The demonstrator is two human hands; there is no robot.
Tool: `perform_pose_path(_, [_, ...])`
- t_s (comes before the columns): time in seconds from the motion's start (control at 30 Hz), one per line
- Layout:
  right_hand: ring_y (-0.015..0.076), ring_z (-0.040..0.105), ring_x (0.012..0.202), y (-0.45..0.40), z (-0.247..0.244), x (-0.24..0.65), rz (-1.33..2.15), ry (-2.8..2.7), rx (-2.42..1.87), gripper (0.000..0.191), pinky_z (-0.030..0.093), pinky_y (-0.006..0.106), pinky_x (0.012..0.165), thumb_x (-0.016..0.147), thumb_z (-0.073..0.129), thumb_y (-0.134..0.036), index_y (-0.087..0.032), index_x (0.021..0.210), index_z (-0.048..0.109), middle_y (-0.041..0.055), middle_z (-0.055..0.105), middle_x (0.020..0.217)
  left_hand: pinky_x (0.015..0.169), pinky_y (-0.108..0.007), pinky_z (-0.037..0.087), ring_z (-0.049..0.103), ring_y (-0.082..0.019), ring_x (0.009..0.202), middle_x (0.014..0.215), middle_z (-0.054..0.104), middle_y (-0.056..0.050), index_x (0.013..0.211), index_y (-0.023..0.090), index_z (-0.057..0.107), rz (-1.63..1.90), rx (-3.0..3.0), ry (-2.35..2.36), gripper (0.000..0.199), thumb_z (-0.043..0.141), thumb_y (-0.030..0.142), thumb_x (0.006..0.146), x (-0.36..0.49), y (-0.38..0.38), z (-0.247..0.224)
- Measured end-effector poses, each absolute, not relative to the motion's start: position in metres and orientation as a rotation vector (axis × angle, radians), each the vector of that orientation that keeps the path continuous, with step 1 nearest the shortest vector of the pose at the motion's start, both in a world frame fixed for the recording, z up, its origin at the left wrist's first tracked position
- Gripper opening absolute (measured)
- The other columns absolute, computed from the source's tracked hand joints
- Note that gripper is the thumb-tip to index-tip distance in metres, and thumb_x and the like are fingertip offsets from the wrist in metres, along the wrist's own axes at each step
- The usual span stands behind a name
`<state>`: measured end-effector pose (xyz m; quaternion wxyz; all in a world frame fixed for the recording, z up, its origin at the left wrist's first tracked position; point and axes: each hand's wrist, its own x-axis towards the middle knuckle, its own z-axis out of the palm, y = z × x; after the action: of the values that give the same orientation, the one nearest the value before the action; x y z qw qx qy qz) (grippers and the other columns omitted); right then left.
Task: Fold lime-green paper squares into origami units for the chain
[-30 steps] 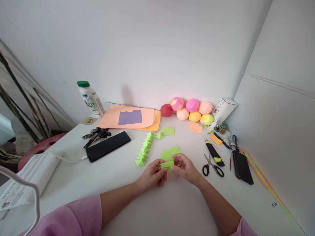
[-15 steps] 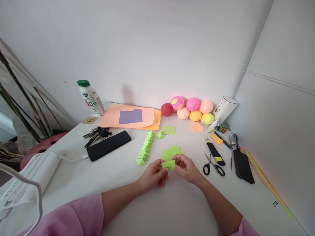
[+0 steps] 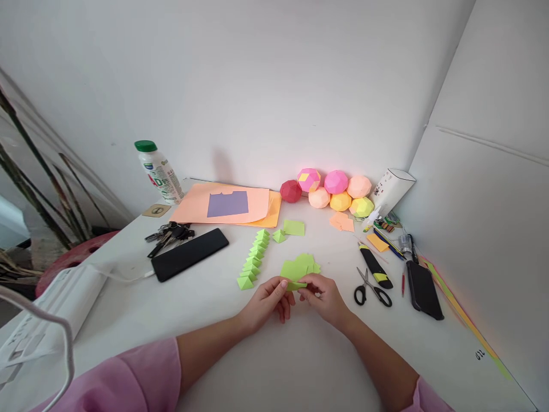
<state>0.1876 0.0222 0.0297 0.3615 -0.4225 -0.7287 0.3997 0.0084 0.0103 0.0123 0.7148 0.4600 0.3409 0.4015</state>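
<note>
A small green paper piece [image 3: 295, 285] is held between both hands, its near face now seen as a narrow strip. My left hand [image 3: 270, 300] pinches its left end with thumb and fingers. At the right end, my right hand [image 3: 325, 296] grips it between thumb and forefinger. Just beyond the hands lie flat green paper pieces [image 3: 300, 265]. To the left runs a row of folded green pieces [image 3: 253, 260], with one separate folded piece [image 3: 279, 236] beside a green rectangle [image 3: 294, 228].
Scissors [image 3: 372, 289], a cutter [image 3: 375, 264] and a black phone [image 3: 424, 290] lie at the right. Faceted paper balls [image 3: 336, 182] sit by the wall. At the left are a black power bank [image 3: 190, 254], keys [image 3: 170, 236] and a bottle [image 3: 159, 174].
The held green paper has tilted or folded, so it shows as a thinner strip. My right fingers have moved slightly left and my left thumb has shifted up onto the paper.
</note>
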Motion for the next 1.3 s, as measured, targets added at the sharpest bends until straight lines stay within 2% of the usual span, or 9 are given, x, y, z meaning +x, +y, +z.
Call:
perform_pose_path(0.23, [0.014,0.058,0.067,0.0236,0.0279,0.1879,0.881,-1.97,-0.981,0.013,0.049,0.026,0.057,0.084,0.051,-0.024,-0.018,0.09,0.061,0.0045,0.06,0.075,0.043,-0.023,0.045,0.052,-0.008,0.048,0.071,0.053,0.001,0.09,0.016,0.052,0.916,1.022,0.739,0.034,0.049,0.049,0.081,0.0083,0.01,0.0116])
perform_pose_path(0.47, [0.0139,0.058,0.071,0.0222,0.0289,0.1881,0.882,-2.001,-0.981,0.021,0.05,0.025,0.06,0.084,0.052,-0.03,-0.017,0.098,0.061,0.0069,0.061,0.085,0.044,-0.024,0.045,0.049,-0.008,0.049,0.073,0.051,0.002,0.098,0.017,0.05,0.917,1.017,0.759,0.035,0.055,0.046,0.078,0.0082,0.0097,0.0121])
perform_pose_path(0.67, [0.0148,0.056,0.074,0.0205,0.0334,0.1869,0.896,-2.01,-1.01,0.018,0.049,0.025,0.061,0.085,0.05,-0.027,-0.017,0.096,0.061,0.007,0.061,0.085,0.045,-0.023,0.044,0.046,-0.008,0.047,0.06,0.045,0.006,0.101,0.017,0.047,0.881,1.067,0.765,0.035,0.058,0.041,0.077,0.0083,0.0073,0.0154])
perform_pose_path(0.83, [0.0153,0.057,0.076,0.0213,0.0337,0.1866,0.878,-1.994,-1.016,0.021,0.049,0.026,0.061,0.081,0.05,-0.02,-0.018,0.098,0.06,0.008,0.062,0.091,0.046,-0.023,0.046,0.048,-0.007,0.051,0.07,0.048,0.004,0.1,0.019,0.046,0.889,1.041,0.739,0.037,0.065,0.033,0.071,0.0083,0.0066,0.015])
perform_pose_path(1.0, [0.0144,0.055,0.069,0.0223,0.0315,0.1865,0.83,-1.966,-1.076,0.017,0.047,0.026,0.058,0.081,0.048,-0.019,-0.018,0.091,0.062,0.0058,0.062,0.081,0.047,-0.023,0.043,0.049,-0.008,0.048,0.063,0.053,0.004,0.105,0.017,0.045,0.843,1.077,0.731,0.039,0.061,0.036,0.074,0.0066,0.0071,0.0132])
perform_pose_path(1.1, [0.0139,0.056,0.065,0.0212,0.0292,0.1859,0.87,-1.891,-1.13,0.015,0.048,0.026,0.057,0.082,0.051,-0.023,-0.018,0.092,0.06,0.0043,0.061,0.076,0.046,-0.023,0.042,0.053,-0.01,0.047,0.061,0.058,0.002,0.096,0.016,0.049,0.799,1.097,0.736,0.034,0.055,0.045,0.079,0.0073,0.0078,0.0128])
perform_pose_path(1.2, [0.0122,0.055,0.058,0.0188,0.0286,0.1854,1.033,-1.747,-1.132,0.02,0.049,0.024,0.052,0.083,0.05,-0.026,-0.019,0.102,0.05,0.0009,0.057,0.07,0.043,-0.021,0.041,0.056,-0.01,0.045,0.068,0.063,-0.002,0.082,0.015,0.05,0.771,1.081,0.756,0.036,0.049,0.051,0.08,0.0088,0.0084,0.0132])
perform_pose_path(1.3, [0.0113,0.055,0.06,0.017,0.0317,0.1861,1.039,-1.744,-1.063,0.025,0.05,0.024,0.054,0.084,0.047,-0.022,-0.021,0.108,0.042,0.0014,0.056,0.076,0.041,-0.021,0.042,0.057,-0.011,0.043,0.066,0.064,-0.002,0.079,0.015,0.048,0.797,1.034,0.781,0.037,0.047,0.052,0.081,0.0093,0.0093,0.0141])
